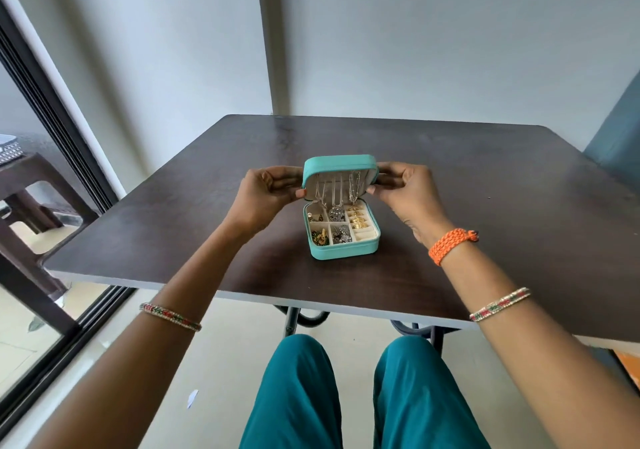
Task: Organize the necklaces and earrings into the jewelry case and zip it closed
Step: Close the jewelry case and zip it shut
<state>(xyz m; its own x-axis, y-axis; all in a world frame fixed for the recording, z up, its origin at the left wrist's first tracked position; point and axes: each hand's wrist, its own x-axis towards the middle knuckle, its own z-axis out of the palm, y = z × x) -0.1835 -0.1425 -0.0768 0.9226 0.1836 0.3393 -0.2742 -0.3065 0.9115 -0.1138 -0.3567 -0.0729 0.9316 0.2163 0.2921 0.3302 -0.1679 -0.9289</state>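
One small square jewelry case (341,237) in turquoise faux leather with a cream lining sits at the centre of the frame on a dark brown wooden table (485,206), and it stands open. Its lid (339,176) is raised roughly upright behind the base, and three thin chain necklaces (337,192) hang side by side down the lid's cream inner face, their pendants dangling toward the tray. The base shows four small square compartments on the left, in two rows of two, holding a mix of gold, silver and green-toned earrings (341,234); the exact number of earrings is too small to count. Along the right side runs one ridged cream strip with several gold pieces (358,218) tucked into its upper slots. Two hands are in view, one on each side of the lid. The left hand (270,187) has its fingers curled around the lid's left edge, thumb at the lower corner. The right hand (401,183) pinches the lid's right edge between curled fingers and thumb. The right wrist carries one orange braided band (450,244); each forearm wears one beaded bangle.
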